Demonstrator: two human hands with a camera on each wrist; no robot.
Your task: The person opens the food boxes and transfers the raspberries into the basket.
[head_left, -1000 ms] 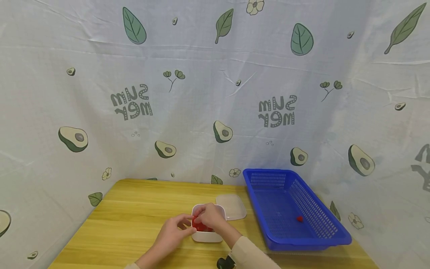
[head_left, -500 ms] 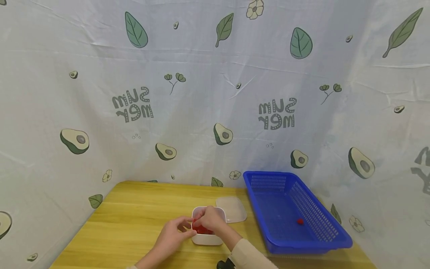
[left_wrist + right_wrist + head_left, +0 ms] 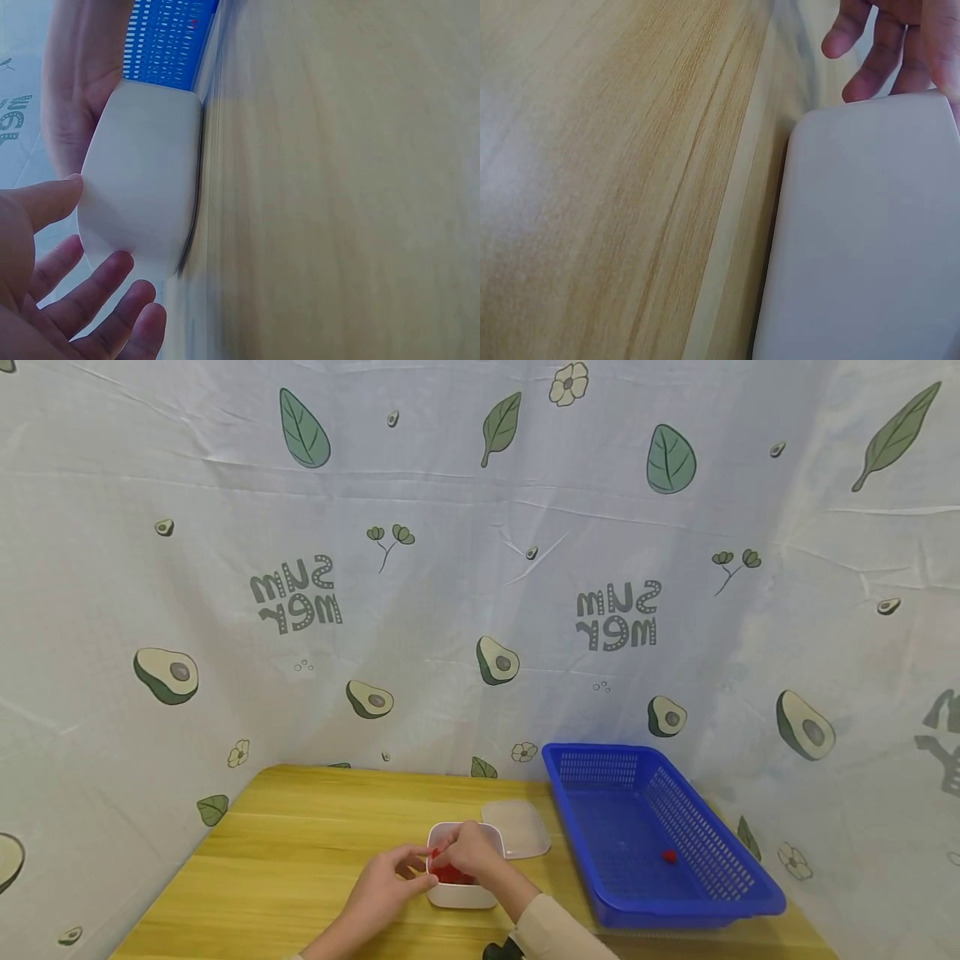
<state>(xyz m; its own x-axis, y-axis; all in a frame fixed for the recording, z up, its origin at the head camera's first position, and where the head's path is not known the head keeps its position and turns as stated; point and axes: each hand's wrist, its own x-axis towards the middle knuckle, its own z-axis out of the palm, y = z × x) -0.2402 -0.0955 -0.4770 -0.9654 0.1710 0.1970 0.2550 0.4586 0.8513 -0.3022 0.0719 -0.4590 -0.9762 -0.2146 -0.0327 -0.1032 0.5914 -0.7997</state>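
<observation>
A small white box (image 3: pixel 462 896) stands on the wooden table with several red pieces (image 3: pixel 453 875) inside, too small to identify. My left hand (image 3: pixel 384 889) is at its left side, thumb and a finger touching the rim. In the left wrist view, its other fingers (image 3: pixel 105 292) are loosely spread beside the box wall. My right hand (image 3: pixel 472 850) reaches over the right rim into the box. Its curled fingers are down at the red pieces, and the fingertips are partly hidden, so a grip cannot be made out. The right wrist view mostly shows the box wall (image 3: pixel 870 225).
A pale translucent lid (image 3: pixel 517 828) lies flat behind the box to the right. Further right stands a large blue basket (image 3: pixel 607 910) with one small red piece (image 3: pixel 670 856) on its floor. A printed cloth (image 3: pixel 420 610) hangs behind the wooden table (image 3: pixel 300 852).
The head view has tilted slightly, so everything sits a little lower in it. Both hands stay at the box, and the right fingers shift only slightly among the red pieces.
</observation>
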